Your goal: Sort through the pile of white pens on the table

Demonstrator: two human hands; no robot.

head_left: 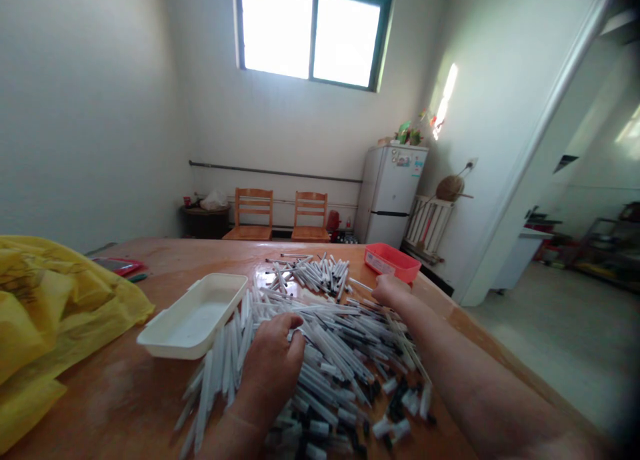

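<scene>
1. Tubes (330, 340): a loose heap of pale pen tubes at the middle of the table (110, 387), lying at many angles between and around the hands. Black and clear caps (383, 428) are scattered along its near edge.
2. Left hand (274, 353): over the left part of the heap. Thumb and forefinger stand slightly apart at the tips; the other fingers are hidden, so whether they grip a tube cannot be told.
3. Right hand (394, 292): reaching past the heap, just beside the red tray. Its fingertips appear to be pinching the end of 1 thin white rod (360, 284).
4. Far pile (325, 273): a smaller group of white rods, some with dark ends, beyond the heap.
5. Progress, as judged: the far pile suggests some sorting is done; much seems left, since the tubes and many caps lie loose. The exact share cannot be told.
6. Surroundings: the white tray (195, 321) stands left of the heap, the red tray (407, 273) at far right, a yellow bag (65, 307) at far left. Behind are 2 chairs (247, 233), a fridge (395, 193) and a window (280, 27).
</scene>
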